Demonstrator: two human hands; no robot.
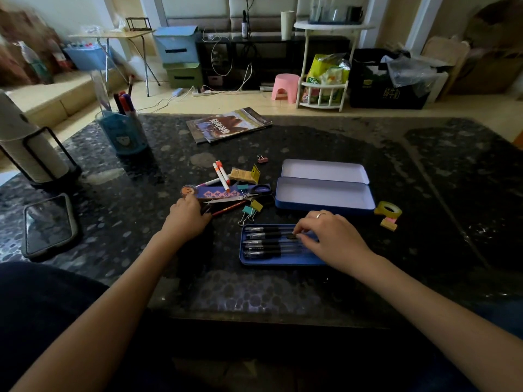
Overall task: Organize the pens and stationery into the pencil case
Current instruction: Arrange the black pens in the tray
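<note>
Dark speckled stone forms the worktop [396,171], with a cluttered living-room floor behind it. Head view: an open blue pencil case [322,195] lies right of centre, its pale-lined lid [324,171] folded back flat on the far side. Just in front of it, nearer the person, sits a separate blue inner tray [271,260] holding a row of black pens [263,244] laid side by side, tips to the left. The right hand [332,239], a ring on one finger, rests over the right end of this tray; its fingers [301,236] are curled and touch the pen barrels, though whether they pinch one cannot be told. The left hand [186,219] lies palm down at the near-left edge of a loose pile of stationery, fingers bent onto a dark item that is mostly hidden; the grip cannot be judged.

The pile, left of the case, contains scissors [240,196], a red pencil [229,207], a purple bookmark [215,192], two white-and-orange markers [222,175], a tan eraser block [244,175] and coloured binder clips [252,209]. A small pink clip [262,159] lies apart, farther back. To the right of the case are a roll of yellow tape [388,210] and a small eraser [388,224]. Elsewhere on the worktop: a phone [49,224] at left, a blue pen holder [124,131], a booklet [229,125] and a paper-towel stand [25,145].
</note>
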